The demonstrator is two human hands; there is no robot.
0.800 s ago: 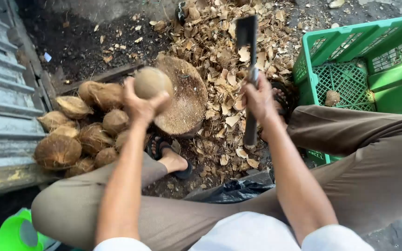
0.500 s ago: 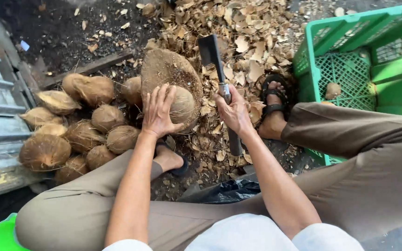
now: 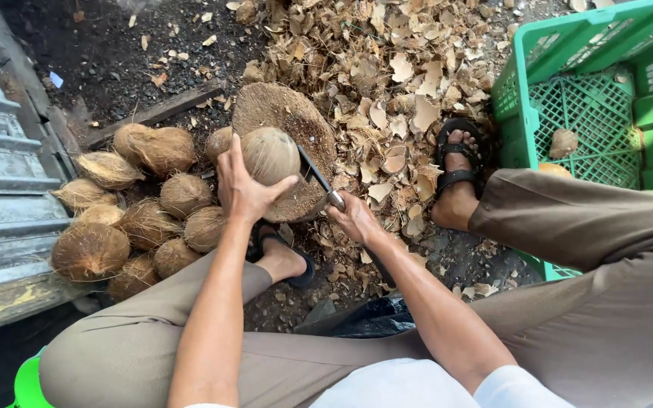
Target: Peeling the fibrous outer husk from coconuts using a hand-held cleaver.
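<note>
A coconut [image 3: 270, 155] is held tight on the wood block [image 3: 285, 136] by the left hand [image 3: 242, 189]. A knife [image 3: 316, 175] is gripped by the right hand [image 3: 354, 217]; fingers are best kept away from the blade.

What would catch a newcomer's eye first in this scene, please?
At centre, the left hand steadies a coconut on a round chopping block while the right hand sets a cleaver against it. A pile of husked coconuts lies to the left, and a green crate stands at upper right.
</note>
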